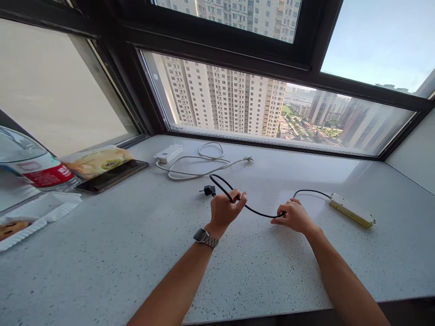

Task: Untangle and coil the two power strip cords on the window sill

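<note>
A black cable (258, 213) stretches between two bare hands above a speckled white tabletop (238, 271), near the middle of the scene, sagging slightly along its held length. The left hand (224, 209) has its fingers closed around the cable, a dark loop standing out just beyond the knuckles, while the right hand (295, 215) pinches it farther along, fingers drawn narrow on it. A black plug (209, 190) with bare prongs sits just beside the left hand, prongs pointing left. Past the right hand, the cable arcs to the end of a slim, yellow-sided strip (351, 210) lying on the tabletop. A metal-banded watch (200, 235) circles the left wrist. Beyond the hands, toward the window (217, 95), a white cable (202, 175) lies in loose loops between a white box (169, 154) and a pale plug (249, 159). At far left, from where I stand, are a dark phone (113, 175), a food packet (102, 163), a clear bottle with a red label (50, 174), and a white tray (64, 203) holding a cookie (13, 229). High-rise buildings (234, 99) fill much of the glass.
</note>
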A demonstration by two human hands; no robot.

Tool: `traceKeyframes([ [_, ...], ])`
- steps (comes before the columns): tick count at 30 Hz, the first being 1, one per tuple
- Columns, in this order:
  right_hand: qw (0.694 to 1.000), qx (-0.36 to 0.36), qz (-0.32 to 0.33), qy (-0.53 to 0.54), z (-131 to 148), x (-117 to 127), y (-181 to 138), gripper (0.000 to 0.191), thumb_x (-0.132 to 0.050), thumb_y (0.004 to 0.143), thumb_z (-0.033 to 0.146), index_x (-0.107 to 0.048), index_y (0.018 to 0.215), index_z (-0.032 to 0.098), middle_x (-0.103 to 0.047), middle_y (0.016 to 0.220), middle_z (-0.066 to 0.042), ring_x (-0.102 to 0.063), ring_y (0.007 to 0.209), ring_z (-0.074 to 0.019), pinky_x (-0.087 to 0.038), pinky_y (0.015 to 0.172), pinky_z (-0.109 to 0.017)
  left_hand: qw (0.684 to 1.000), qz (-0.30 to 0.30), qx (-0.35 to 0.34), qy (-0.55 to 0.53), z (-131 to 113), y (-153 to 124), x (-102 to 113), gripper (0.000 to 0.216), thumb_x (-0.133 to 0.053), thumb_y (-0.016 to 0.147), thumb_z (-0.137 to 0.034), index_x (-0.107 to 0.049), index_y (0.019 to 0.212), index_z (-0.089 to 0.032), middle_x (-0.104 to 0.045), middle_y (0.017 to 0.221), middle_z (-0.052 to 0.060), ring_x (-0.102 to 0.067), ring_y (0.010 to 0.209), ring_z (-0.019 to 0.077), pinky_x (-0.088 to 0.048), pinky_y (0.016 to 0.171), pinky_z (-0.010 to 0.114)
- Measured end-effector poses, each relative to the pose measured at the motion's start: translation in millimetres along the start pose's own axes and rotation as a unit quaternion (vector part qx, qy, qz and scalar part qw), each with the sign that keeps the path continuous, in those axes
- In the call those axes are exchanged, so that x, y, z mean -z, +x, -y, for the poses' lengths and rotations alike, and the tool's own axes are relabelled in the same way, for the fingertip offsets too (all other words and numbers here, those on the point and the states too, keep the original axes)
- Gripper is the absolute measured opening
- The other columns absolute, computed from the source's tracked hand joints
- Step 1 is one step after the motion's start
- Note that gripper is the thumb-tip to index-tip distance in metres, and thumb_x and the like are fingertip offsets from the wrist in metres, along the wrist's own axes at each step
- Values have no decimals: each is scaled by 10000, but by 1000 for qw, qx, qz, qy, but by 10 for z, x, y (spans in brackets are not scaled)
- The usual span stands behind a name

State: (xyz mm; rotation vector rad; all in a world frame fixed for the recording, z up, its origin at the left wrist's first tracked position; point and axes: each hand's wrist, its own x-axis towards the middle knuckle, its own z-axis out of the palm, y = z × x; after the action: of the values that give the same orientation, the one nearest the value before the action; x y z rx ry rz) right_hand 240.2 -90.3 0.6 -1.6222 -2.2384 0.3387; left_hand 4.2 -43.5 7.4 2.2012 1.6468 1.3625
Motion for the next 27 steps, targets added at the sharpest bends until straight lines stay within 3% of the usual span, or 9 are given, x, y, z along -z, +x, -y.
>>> traceKeyframes([
  [3, 999, 5, -39, -5, -244, 112, -10, 397, -565, 800, 589, -643, 738, 205, -659, 771, -41, -590, 857, -213, -218, 1020, -499, 999, -31, 15, -9, 36, 33, 49, 328, -521, 765, -368, -524, 512, -160, -433, 415, -16, -373, 424, 89, -238, 477, 205],
  [5, 998, -1, -60, 18, -411, 166, -28, 396, -550, 807, 594, -644, 776, 210, -657, 830, -51, -582, 896, -222, -233, 1015, -513, 998, -57, 12, -20, 64, 45, 74, 335, -511, 771, -356, -501, 496, -164, -411, 402, -19, -349, 414, 87, -237, 474, 213],
  [10, 987, -3, -67, 145, -626, 233, -79, 413, -545, 802, 601, -672, 859, 212, -607, 833, -70, -540, 800, -206, -435, 769, -375, 995, -87, 24, -32, 141, 68, 86, 337, -511, 786, -361, -520, 509, -170, -379, 389, -19, -341, 407, 99, -239, 464, 223],
  [13, 972, 24, -96, 212, -580, 244, -94, 427, -532, 815, 589, -686, 867, 194, -575, 795, -57, -510, 752, -178, -433, 704, -318, 995, -74, 60, -4, 175, 83, 58, 325, -516, 789, -379, -570, 546, -170, -400, 404, -8, -370, 418, 114, -221, 458, 229],
  [16, 960, 21, -129, 249, -491, 212, -90, 459, -531, 803, 605, -658, 719, 172, -508, 670, -17, -445, 641, -139, -397, 625, -279, 997, -45, 66, 16, 184, 77, 21, 352, -517, 797, -411, -586, 549, -171, -447, 441, 15, -419, 463, 135, -207, 468, 237],
  [21, 958, -22, -172, 229, -364, 91, -50, 465, -610, 752, 567, -523, 524, 171, -379, 550, 28, -340, 548, -106, -292, 519, -252, 999, 0, -33, -33, 105, 30, -10, 456, -497, 817, -515, -559, 525, -169, -563, 637, 62, -486, 608, 161, -261, 530, 245],
  [24, 948, -21, -200, 245, -318, 61, -40, 478, -604, 753, 565, -491, 500, 176, -351, 534, 34, -307, 521, -98, -263, 497, -253, 991, 35, -110, -64, 26, 13, -14, 487, -499, 817, -551, -544, 504, -180, -609, 740, 90, -510, 796, 221, -317, 675, 290],
  [27, 942, -2, -215, 258, -293, 67, -47, 454, -612, 750, 561, -543, 523, 174, -376, 531, 29, -314, 521, -101, -275, 502, -257, 978, 111, -146, -98, -37, -5, -33, 509, -534, 787, -586, -492, 471, -188, -595, 637, 71, -493, 769, 222, -293, 769, 338],
])
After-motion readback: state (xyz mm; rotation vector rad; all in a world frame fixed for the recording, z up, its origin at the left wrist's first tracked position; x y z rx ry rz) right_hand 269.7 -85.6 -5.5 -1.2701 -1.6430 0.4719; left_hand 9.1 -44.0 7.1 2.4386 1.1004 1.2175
